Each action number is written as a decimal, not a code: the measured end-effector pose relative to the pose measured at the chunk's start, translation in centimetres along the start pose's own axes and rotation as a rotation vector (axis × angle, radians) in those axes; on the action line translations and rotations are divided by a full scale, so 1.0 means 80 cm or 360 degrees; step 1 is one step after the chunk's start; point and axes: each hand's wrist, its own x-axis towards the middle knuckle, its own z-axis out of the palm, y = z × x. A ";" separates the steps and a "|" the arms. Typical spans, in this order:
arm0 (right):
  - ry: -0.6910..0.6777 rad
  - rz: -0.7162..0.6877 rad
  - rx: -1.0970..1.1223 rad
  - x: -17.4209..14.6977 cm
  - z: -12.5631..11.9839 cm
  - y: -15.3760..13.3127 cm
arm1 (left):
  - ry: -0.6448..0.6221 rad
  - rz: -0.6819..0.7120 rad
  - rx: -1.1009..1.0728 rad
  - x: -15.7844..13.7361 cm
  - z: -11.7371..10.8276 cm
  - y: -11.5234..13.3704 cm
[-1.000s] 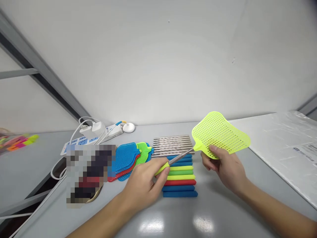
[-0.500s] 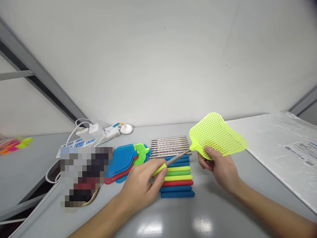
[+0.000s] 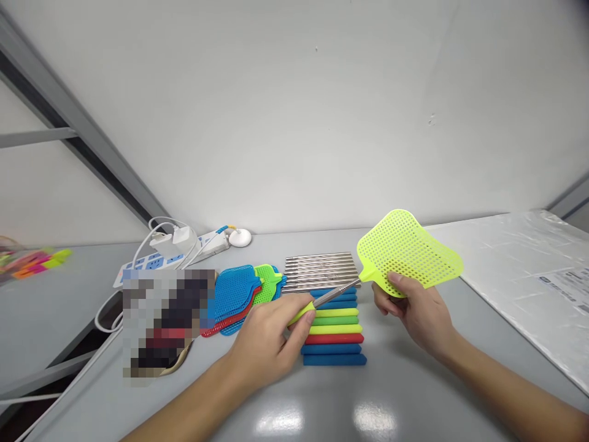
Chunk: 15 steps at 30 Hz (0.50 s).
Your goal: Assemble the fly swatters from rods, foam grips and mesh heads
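Observation:
Between my hands is a yellow-green fly swatter (image 3: 407,248), tilted above the table, with a perforated head, a metal rod and a handle of the same colour. My left hand (image 3: 276,337) is closed around the handle, most of which the fingers hide. My right hand (image 3: 416,307) pinches the lower edge of the head, thumb on top. Below the rod lies a row of coloured handles (image 3: 335,338) in blue, red, green and yellow. Behind them several metal rods (image 3: 321,270) lie side by side. Left of my left hand is a pile of swatter heads (image 3: 234,291) in blue, red and green.
A white power strip (image 3: 151,263) with plugs and cables stands at the back left, near a round white device (image 3: 240,237). A blurred-out object (image 3: 168,325) lies at the left. Plastic-wrapped white board (image 3: 519,258) covers the right side. Bright coloured items (image 3: 37,263) sit far left.
The whole view has shifted slightly, so things appear a little further right. Both hands keep their hold on the fly swatter, with hardly any other movement.

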 end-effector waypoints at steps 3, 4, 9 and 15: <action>0.0033 0.0037 -0.0008 0.000 0.001 0.001 | -0.0002 0.0002 -0.0011 -0.001 0.002 -0.001; 0.0048 0.0043 -0.0029 -0.001 0.001 0.001 | -0.0003 -0.0005 -0.0011 -0.001 0.003 -0.002; 0.0111 0.0033 -0.0149 -0.002 0.004 0.000 | 0.0032 -0.0015 0.0048 -0.001 0.006 -0.004; 0.0148 0.0125 -0.0166 -0.001 0.000 0.002 | 0.0071 0.0092 0.0099 -0.001 0.005 -0.010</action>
